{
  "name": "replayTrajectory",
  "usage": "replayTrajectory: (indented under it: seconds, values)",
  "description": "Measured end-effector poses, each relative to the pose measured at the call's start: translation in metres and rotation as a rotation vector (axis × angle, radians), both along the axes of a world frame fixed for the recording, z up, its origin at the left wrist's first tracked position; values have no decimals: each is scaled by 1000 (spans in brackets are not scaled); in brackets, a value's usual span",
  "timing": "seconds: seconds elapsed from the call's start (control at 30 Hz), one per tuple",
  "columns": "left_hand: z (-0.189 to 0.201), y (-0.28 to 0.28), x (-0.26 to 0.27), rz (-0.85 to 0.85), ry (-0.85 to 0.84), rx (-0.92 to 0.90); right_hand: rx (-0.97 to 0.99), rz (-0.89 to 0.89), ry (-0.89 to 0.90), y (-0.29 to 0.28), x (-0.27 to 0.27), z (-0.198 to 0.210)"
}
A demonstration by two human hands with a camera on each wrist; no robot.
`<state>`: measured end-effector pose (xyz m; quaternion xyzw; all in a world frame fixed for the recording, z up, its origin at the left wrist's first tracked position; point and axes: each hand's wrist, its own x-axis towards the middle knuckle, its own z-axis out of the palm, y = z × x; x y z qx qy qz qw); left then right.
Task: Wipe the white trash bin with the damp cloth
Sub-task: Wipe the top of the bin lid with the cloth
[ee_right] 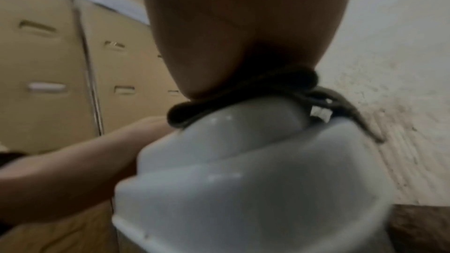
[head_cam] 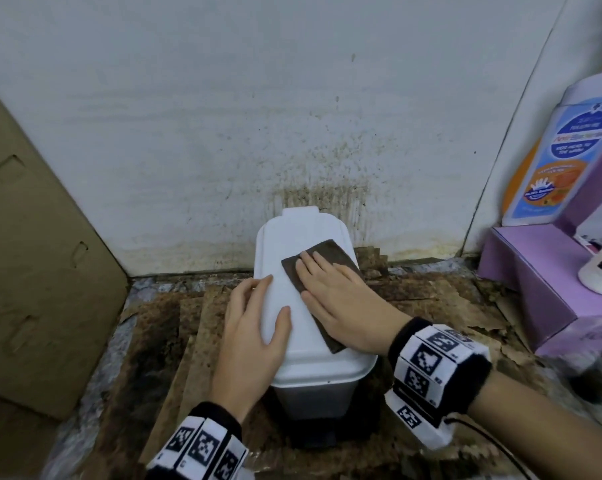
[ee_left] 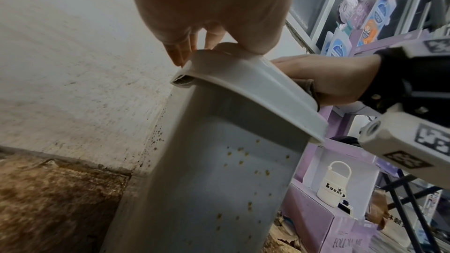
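**A:** So where are we with the white trash bin? It sits on the floor against the stained wall, on soggy brown cardboard, lid shut.

**B:** We're on the lid, by the look of it. Our right hand lies flat with straight fingers, pressing the damp cloth onto the right half of the lid. The cloth is dark brown and spread out, one corner poking past the wrist toward the front edge.

**A:** And the other hand?

**B:** Our left hand rests on the left edge of the lid, fingers relaxed and draped over the side, thumb on top. It's steadying the bin, not really gripping anything.

**A:** How much is left, you reckon?

**B:** Most of it, we'd say. The lid looks pretty clean from above, but the left wrist view shows the bin's side panel dotted with little yellowish specks, so the body hasn't had its turn. Can't tell about the back or the far side, they're hidden.

**A:** So finish the lid, then go down the sides.

**B:** Yep, that's our guess.
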<state>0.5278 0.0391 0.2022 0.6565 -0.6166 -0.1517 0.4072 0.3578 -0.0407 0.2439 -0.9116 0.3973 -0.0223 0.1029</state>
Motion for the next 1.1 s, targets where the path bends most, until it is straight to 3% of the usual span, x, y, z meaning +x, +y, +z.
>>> replayTrajectory:
  seconds: [0.1, 0.4, 0.6, 0.87, 1.1]
  values:
    - [-2, -1, 0, 7, 2, -2, -73, 13, 39, -4, -4, -1]
    - [0, -1, -2, 0, 3, 12, -17, -62, 65, -57, -1, 3]
    - [-4, -1, -3, 18, -56, -12, 22, -34, -30, -17, -10, -1]
    - [-6, 0, -6, 23, -62, -26, -102, -47, -82, 49, -24, -13]
    - [-8, -1, -5, -2, -30, 6, 32, 37, -11, -11, -23, 2]
